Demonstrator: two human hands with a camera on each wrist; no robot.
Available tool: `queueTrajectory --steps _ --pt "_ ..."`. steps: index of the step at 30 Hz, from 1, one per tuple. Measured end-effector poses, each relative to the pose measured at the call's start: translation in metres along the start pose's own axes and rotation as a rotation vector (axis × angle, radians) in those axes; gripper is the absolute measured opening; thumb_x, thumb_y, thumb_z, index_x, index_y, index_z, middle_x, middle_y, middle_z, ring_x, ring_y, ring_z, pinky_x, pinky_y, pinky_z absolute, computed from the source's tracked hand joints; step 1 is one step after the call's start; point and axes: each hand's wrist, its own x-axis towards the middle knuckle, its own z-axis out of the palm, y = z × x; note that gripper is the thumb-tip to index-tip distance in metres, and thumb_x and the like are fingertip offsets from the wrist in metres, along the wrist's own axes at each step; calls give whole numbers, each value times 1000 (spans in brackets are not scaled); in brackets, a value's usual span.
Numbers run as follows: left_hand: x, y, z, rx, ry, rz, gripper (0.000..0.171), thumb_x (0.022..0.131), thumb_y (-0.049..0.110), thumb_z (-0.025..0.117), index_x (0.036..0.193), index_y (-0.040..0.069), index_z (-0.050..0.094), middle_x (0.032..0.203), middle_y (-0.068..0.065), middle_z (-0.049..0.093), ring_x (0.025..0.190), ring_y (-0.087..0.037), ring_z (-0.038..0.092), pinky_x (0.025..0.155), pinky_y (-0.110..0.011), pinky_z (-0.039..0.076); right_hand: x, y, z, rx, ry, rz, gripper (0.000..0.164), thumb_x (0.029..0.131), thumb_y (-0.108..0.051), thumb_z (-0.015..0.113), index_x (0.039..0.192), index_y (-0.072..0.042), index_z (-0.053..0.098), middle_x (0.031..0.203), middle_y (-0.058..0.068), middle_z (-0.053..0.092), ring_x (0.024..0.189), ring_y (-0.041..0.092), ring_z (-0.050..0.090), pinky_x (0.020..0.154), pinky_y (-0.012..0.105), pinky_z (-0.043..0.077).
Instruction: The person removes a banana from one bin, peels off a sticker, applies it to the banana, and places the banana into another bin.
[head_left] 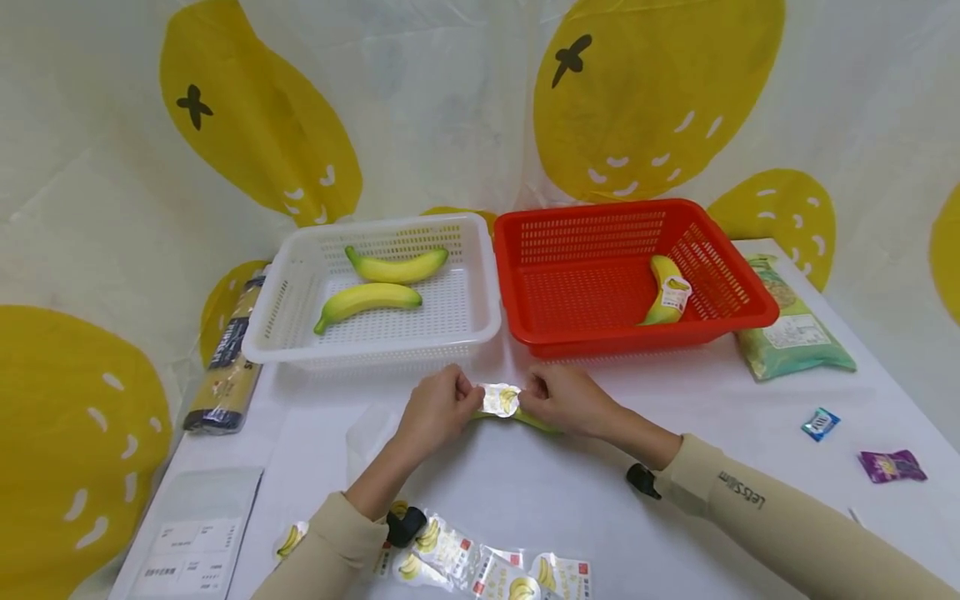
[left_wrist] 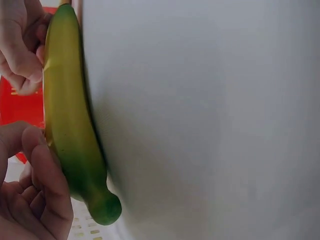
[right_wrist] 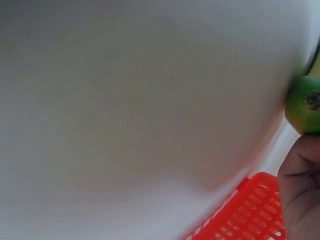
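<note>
On the white table, between both hands, a yellow banana with green ends (head_left: 537, 423) lies sideways under a white sticker with a banana picture (head_left: 498, 400). My left hand (head_left: 442, 404) pinches the sticker's left end between thumb and forefinger, and my right hand (head_left: 566, 400) pinches its right end. In the left wrist view the side of the banana (left_wrist: 70, 100) shows, with fingers of both hands along its upper edge. Only the green tip of the banana (right_wrist: 302, 107) appears in the right wrist view, above part of the right hand (right_wrist: 302, 190).
Behind the hands stand a white basket (head_left: 375, 350) with two bananas (head_left: 367, 302) and a red basket (head_left: 637, 340) with one stickered banana (head_left: 660, 271). Several banana stickers (head_left: 442, 546) lie at the front. A green bag (head_left: 795, 337) and small packets (head_left: 892, 466) are at right, a rolled package (head_left: 225, 362) at left.
</note>
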Motion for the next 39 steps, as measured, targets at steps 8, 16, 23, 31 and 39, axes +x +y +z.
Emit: queueTrajectory --steps 8,16,23,31,39 --pt "-1 -5 1 -81 -16 57 13 95 16 67 101 10 57 56 3 57 46 -8 52 50 -25 41 -1 4 1 -28 45 -263 15 90 -7 65 101 -16 68 67 -7 50 63 5 44 56 20 38" --pt "-1 -5 -3 -84 -69 41 14 90 10 65 104 9 66 62 3 58 52 -9 50 51 -23 40 -2 1 2 -97 11 -239 15 91 -25 77 100 -19 67 69 -7 50 64 5 43 57 21 36" --pt "-4 -3 -3 23 -74 87 24 84 11 71 106 9 63 63 3 55 56 -10 49 52 -24 39 -4 2 4 -151 13 -265 23 89 -27 78 109 -17 71 80 -6 61 72 7 50 62 21 42" --pt "-6 -2 2 127 -88 99 35 84 28 79 109 15 59 60 2 48 55 -15 44 50 -28 34 -7 2 3 -204 15 -290 34 89 -29 77 120 -14 74 101 1 72 80 8 53 67 21 43" --pt "-6 -2 2 106 -74 104 37 87 29 82 108 13 57 63 0 51 57 -15 46 52 -28 36 -9 3 0 -176 -38 -248 41 90 -30 77 125 -11 73 82 -3 60 70 6 45 58 18 38"
